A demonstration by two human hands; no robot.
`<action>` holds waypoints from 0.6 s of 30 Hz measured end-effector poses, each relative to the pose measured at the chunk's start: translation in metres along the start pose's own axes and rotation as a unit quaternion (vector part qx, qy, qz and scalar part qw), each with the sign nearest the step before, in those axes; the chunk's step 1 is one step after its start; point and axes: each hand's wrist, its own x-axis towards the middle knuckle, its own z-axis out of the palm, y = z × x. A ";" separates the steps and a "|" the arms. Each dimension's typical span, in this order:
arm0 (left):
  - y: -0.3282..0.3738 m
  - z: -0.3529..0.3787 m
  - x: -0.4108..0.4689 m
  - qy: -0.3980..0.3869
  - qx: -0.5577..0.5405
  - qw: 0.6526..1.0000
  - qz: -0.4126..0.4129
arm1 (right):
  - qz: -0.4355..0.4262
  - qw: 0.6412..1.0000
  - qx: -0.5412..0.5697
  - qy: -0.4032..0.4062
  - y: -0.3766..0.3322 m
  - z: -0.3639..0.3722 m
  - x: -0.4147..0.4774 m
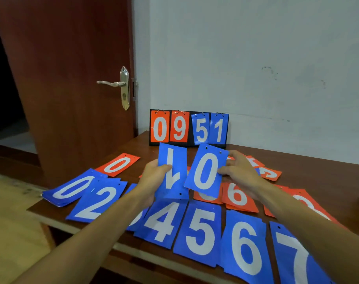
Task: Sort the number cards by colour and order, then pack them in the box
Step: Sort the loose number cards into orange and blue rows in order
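Brown wooden table [297, 160] is spread with number cards. Blue cards 2 to 7 [199, 232] are laid in a row at 6 o'clock; red-orange cards [236, 195] are scattered at 3 o'clock. Black flip scoreboard [178, 128] is stood at 12 o'clock. Above centre, inverted blue 1 card [172, 171] is pinched by left hand [154, 177], blue 0 card [205, 173] by right hand [238, 171].
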 end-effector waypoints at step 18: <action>0.005 -0.120 0.047 0.021 0.103 0.992 0.064 | -0.043 0.992 -0.101 -0.063 -0.004 0.132 0.084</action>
